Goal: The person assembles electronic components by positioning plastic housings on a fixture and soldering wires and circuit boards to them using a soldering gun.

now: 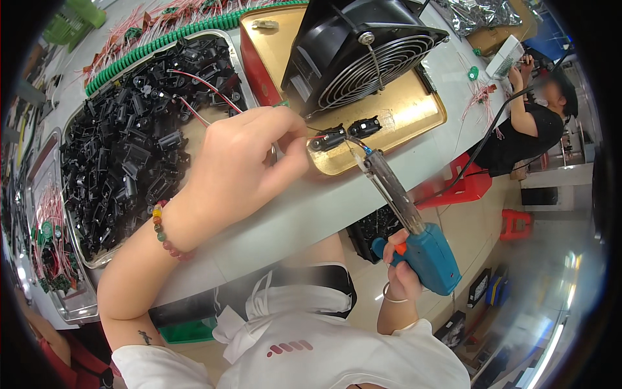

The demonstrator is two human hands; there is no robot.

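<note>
My left hand is closed in a pinch at the near left corner of a gold-coloured tray. Thin wires run into its grip, and a short red one leads on to a small black plastic housing. Beside that part lies a second black housing. My right hand is wrapped round a teal soldering gun with an orange trigger. The gun's tip meets the right end of the first housing; whether it touches the wire cannot be made out.
A black fan with a wire grille stands on the gold tray. At left, a metal tray holds many black housings. Wired green boards fill another tray. A green coiled tube lies behind. Another person sits at right.
</note>
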